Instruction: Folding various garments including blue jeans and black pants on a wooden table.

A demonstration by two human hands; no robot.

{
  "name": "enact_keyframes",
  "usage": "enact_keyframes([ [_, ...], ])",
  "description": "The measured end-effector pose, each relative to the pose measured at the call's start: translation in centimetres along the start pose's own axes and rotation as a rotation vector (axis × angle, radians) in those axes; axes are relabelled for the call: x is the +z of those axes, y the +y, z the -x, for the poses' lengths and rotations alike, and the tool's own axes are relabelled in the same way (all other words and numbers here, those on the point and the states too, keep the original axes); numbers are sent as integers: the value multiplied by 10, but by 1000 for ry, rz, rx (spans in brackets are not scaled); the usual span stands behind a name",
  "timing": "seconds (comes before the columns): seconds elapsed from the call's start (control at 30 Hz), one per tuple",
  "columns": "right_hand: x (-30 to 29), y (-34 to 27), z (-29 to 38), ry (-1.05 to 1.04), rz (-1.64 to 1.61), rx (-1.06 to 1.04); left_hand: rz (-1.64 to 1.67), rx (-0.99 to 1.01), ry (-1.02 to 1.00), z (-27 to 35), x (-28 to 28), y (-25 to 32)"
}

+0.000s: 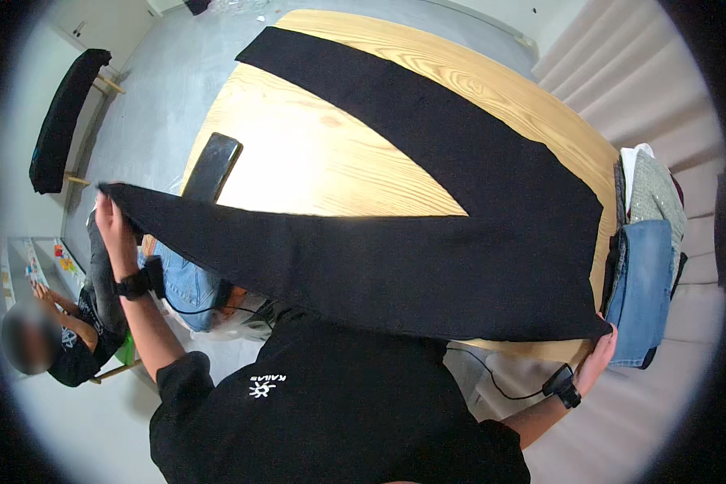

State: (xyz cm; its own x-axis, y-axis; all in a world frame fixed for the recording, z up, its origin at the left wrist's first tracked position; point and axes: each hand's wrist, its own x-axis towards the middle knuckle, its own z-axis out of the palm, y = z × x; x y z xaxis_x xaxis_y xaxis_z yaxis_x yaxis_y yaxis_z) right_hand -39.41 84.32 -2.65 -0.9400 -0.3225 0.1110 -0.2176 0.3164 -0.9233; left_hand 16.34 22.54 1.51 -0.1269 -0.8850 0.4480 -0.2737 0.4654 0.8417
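Black trousers (pixel 399 260) lie spread over a wooden table (pixel 327 163), their two legs apart in a V and the waist at the right. My left hand (pixel 114 227) grips the hem of the nearer leg, past the table's left edge and a little raised. At the near right corner of the waist, my right hand (pixel 600 357) pinches the fabric. The farther leg lies along the table's far side. A dark smartphone (pixel 212 169) rests at the table's left edge, its lower end meeting or partly covered by the nearer leg.
Folded jeans (pixel 641 290) and a grey garment (pixel 659 187) are stacked at the right edge. Below the left edge, blue denim (pixel 187 290) sits by clear plastic. Another person (pixel 85 339) sits at the far left, near a black-covered bench (pixel 69 121). Cables run from bands on both wrists.
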Motion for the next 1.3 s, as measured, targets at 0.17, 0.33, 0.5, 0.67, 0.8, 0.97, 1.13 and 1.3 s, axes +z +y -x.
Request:
enact_keyframes([
  [0.17, -15, 5, -46, 252, 450, -114, -129, 49, -109, -88, 70, 45],
  [0.33, 15, -28, -103, 269, 330, -227, -256, 168, -145, -167, 139, 12],
  [0.5, 40, -30, -147, 315, 265, -262, -257, 37, -187, -219, 175, -20],
  [0.67, 48, -22, -160, 323, 426, -225, -195, -35, -287, -226, 214, -11],
  [0.8, 49, -6, -168, 284, 377, -187, -249, -18, -402, -250, 238, -21],
  [0.97, 56, 8, -181, 267, 345, -121, -367, 28, -471, -280, 271, -64],
  [1.13, 88, -1, -166, 47, 290, 24, -518, 81, -579, -287, 288, -123],
  [1.3, 87, 0, -150, -121, 220, 210, -441, -75, -702, -297, 290, -156],
])
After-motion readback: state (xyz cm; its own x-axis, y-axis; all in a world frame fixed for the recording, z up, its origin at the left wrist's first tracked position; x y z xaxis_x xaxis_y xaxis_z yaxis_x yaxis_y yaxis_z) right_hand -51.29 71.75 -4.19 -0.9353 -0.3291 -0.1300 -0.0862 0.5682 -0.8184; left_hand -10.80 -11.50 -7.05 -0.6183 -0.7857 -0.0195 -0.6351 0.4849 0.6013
